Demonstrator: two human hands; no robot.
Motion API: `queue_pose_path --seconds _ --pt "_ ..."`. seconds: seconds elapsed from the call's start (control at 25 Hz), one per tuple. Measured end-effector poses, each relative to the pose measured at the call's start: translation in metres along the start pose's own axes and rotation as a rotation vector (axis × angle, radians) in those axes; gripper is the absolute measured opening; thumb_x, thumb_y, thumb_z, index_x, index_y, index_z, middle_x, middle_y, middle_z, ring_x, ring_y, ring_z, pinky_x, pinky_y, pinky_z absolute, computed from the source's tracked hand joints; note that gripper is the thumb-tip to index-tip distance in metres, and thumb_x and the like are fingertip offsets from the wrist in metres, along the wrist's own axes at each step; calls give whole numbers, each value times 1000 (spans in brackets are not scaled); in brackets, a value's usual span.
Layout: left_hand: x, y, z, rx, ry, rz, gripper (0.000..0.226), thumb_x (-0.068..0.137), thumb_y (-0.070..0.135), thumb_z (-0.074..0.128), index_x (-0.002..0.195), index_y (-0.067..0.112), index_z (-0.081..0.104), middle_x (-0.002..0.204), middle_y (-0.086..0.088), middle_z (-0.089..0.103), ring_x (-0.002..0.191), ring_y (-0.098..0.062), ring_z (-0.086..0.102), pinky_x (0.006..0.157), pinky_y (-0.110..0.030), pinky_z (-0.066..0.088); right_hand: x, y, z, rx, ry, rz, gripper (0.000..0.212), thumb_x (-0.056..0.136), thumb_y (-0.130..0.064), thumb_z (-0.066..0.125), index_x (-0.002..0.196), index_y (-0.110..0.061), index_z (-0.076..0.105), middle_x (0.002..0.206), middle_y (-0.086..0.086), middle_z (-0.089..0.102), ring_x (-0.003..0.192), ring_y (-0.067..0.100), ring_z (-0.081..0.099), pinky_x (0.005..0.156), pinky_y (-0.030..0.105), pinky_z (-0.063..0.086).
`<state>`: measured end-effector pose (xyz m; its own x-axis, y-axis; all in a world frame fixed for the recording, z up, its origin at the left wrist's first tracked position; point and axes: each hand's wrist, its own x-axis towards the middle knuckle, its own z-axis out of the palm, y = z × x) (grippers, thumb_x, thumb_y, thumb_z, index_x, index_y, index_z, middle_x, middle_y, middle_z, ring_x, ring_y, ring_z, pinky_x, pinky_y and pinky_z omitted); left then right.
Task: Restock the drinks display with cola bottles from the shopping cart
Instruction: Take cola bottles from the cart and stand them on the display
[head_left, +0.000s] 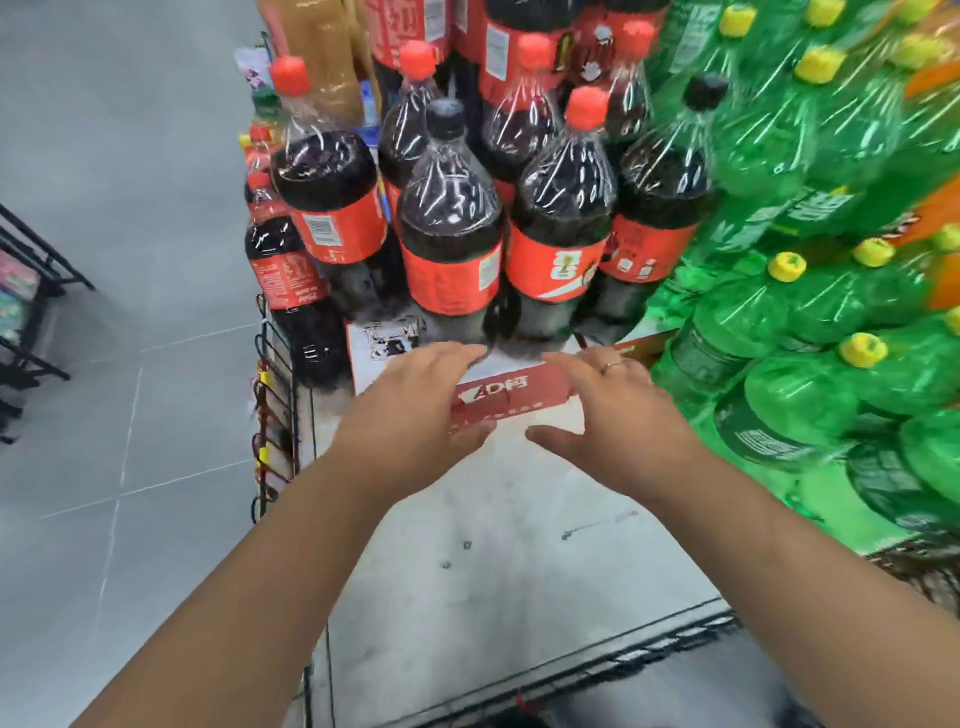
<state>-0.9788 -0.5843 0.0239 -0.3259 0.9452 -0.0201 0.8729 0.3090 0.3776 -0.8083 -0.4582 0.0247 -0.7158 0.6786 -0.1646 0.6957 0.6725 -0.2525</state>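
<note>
At the far end of the white shelf (493, 571), a cluster of cola bottles (452, 228): upright, long axes vertical, caps at the top, red labels facing near. Just on the near side of them, over a red card (511, 397), left hand (415, 410) and right hand (613, 415), palms down, fingers straight and slightly apart, gripping nothing. On the right, green bottles (831, 312) banked in tiers.

Head camera looks steeply down, close over the display shelf (519, 545).

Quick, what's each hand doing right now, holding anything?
Left hand: open, fingers straight, holding nothing.
Right hand: open, fingers straight, holding nothing.
</note>
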Motion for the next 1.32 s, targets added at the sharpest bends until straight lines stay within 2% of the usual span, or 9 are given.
queue_pose_path --seconds 0.16,0.32,0.52,0.6,0.72,0.88,1.0,1.16,1.32 --pt "-2 65 13 36 4 97 73 94 47 66 155 25 35 157 4 40 144 -18 34 116 -26 22 -45 54 -17 -67 56 79 72 84 -67 56 145 -40 30 147 0 39 130 31 41 107 46 37" --pt "-11 132 33 69 5 157 72 93 50 65 154 25 36 155 1 43 142 -23 39 117 -35 29 -101 110 -35 -94 96 140 78 84 -68 56 150 -38 27 152 -1 35 135 31 38 110 50 35" --pt "-35 235 68 74 -13 266 70 94 48 64 154 24 37 155 2 43 143 -20 38 115 -29 26 -190 193 -44 -94 133 240 80 82 -68 58 149 -37 29 150 1 38 132 32 42 108 50 38" --pt "-39 267 85 75 -35 300 71 93 49 65 154 24 39 154 2 45 142 -21 40 116 -31 28 -221 221 -44 -93 147 274 80 81 -67 58 149 -35 30 149 2 39 132 32 42 107 49 38" --pt "-44 327 112 95 -86 400 72 93 52 63 155 26 36 155 2 43 143 -23 39 117 -38 34 -273 268 -47 -85 178 369 81 81 -67 59 149 -35 30 149 2 39 132 32 41 107 49 39" --pt "-49 407 143 123 -134 544 71 97 53 58 157 31 28 159 6 36 146 -20 32 117 -32 27 -334 325 -53 -54 191 504 81 82 -68 58 150 -36 26 152 2 35 136 31 37 110 51 34" --pt "-43 457 165 119 -187 650 69 96 53 57 156 31 30 158 6 37 147 -20 32 118 -34 27 -371 362 -52 -28 200 628 79 83 -67 57 149 -37 26 150 1 35 135 30 37 110 51 34" --pt "-25 518 194 120 -245 789 69 96 53 58 156 30 33 156 7 39 145 -19 35 117 -32 28 -406 409 -44 30 180 797 79 84 -66 57 149 -37 25 152 0 32 137 30 34 113 52 30" --pt "5 569 227 143 -297 871 70 95 55 57 155 31 31 155 8 38 145 -20 34 116 -37 34 -422 454 -41 64 160 918 76 84 -65 58 148 -39 26 151 0 34 136 30 35 113 53 31"
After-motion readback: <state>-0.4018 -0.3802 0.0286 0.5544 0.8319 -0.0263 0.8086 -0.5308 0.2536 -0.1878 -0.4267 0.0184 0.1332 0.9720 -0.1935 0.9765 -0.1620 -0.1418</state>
